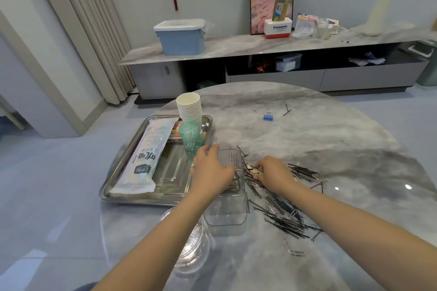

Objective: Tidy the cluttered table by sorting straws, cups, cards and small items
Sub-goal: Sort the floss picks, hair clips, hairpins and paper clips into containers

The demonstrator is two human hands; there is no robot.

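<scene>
A clear plastic organizer box (227,210) lies on the marble table (307,130), and my left hand (211,171) grips its far left rim. Just to its right, my right hand (274,173) is curled over a heap of black hairpins (283,210), pinching small pale pieces out of it. The steel tray (165,172) at the left holds a white straw packet (146,158), a stack of paper cups (190,111) and a green bag (191,136). Cards lie half hidden behind the cups.
A blue binder clip (268,117), loose hairpins (287,110) and paper clips (293,249) are scattered over the table. A glass bowl (191,243) stands at the near edge under my left forearm. Behind is a low cabinet with a blue bin (181,36).
</scene>
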